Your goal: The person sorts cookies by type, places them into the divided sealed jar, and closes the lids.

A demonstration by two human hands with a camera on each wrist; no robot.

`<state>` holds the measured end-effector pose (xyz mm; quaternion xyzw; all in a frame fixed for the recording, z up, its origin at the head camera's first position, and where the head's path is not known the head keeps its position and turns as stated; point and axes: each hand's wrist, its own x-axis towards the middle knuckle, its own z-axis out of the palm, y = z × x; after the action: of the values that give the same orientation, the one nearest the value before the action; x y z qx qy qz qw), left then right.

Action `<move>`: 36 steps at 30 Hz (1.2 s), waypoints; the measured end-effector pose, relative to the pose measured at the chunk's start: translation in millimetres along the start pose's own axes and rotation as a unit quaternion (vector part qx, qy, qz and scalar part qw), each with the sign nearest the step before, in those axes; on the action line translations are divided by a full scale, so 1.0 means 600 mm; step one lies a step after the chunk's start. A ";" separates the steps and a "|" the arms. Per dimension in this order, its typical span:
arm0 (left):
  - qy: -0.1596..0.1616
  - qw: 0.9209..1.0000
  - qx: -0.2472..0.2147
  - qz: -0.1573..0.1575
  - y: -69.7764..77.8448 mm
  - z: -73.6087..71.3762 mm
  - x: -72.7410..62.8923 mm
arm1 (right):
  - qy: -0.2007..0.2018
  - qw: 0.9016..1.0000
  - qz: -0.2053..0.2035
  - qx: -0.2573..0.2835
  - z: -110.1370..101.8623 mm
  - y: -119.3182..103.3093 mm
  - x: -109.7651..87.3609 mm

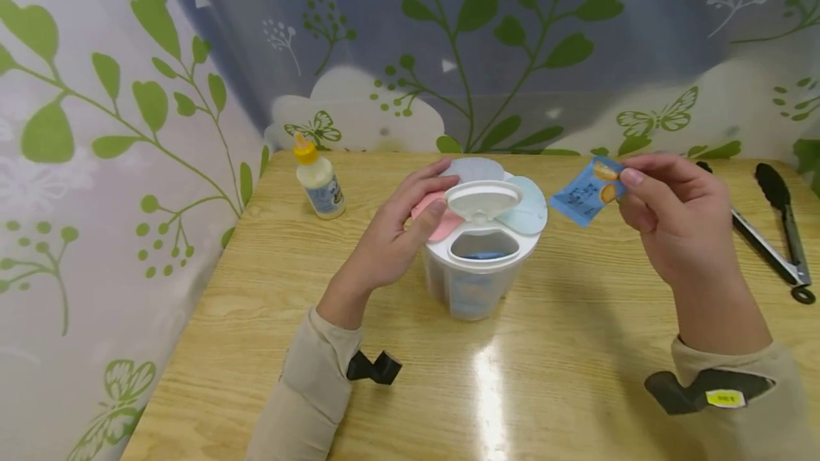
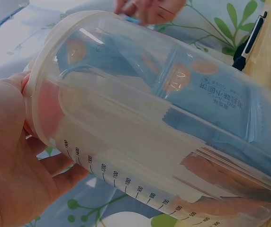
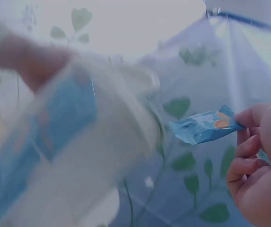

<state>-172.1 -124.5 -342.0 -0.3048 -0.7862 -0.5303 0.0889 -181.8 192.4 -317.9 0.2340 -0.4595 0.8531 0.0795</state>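
My left hand [image 1: 400, 230] grips the rim of a clear storage container [image 1: 470, 290] with a white lid, thumb over the pink flap [image 1: 442, 219]. At the front of the lid one flap [image 1: 483, 198] stands raised above its opening, and blue packets show inside. The left wrist view shows blue biscuit packets [image 2: 211, 94], brownish packets [image 2: 230, 175] in another compartment and a printed scale on the wall. To the right of the container, my right hand [image 1: 679, 212] pinches a blue biscuit packet [image 1: 589, 191] by its end between thumb and fingers, held in the air.
A squeeze bottle [image 1: 323, 187] with a yellow cap stands at the back left of the wooden table [image 1: 256, 347]. Black-tipped tongs [image 1: 778, 233] lie at the right. A leaf-patterned curtain [image 1: 500, 55] hangs behind the table and along its left side.
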 end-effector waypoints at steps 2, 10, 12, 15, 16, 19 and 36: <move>0.000 1.000 -0.001 0.001 0.000 0.001 0.001 | -0.033 0.998 -0.010 0.053 0.013 -0.004 -0.001; 0.007 1.000 -0.001 -0.009 -0.003 -0.001 -0.005 | -0.111 0.993 -0.031 0.002 0.079 -0.003 0.000; 0.010 1.000 0.000 -0.009 -0.004 -0.002 -0.007 | -0.116 0.992 -0.039 -0.035 0.094 -0.001 -0.003; 0.011 1.000 -0.001 -0.007 -0.004 -0.001 -0.008 | -0.126 0.983 -0.061 -0.116 0.117 0.003 -0.012; 0.012 1.000 -0.001 -0.007 -0.004 -0.001 -0.009 | -0.134 0.978 -0.073 -0.145 0.124 0.005 -0.016; 0.012 1.000 -0.005 -0.007 -0.005 0.000 -0.010 | -0.154 0.951 -0.116 -0.242 0.141 0.011 -0.025; 0.004 1.000 -0.009 0.002 -0.005 0.003 -0.001 | -0.132 0.896 -0.097 -0.413 0.135 0.022 -0.030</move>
<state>-172.8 -124.2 -345.4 -0.3047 -0.7802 -0.5388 0.0900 -144.1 119.9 -298.3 0.3340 -0.7521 0.5355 0.1899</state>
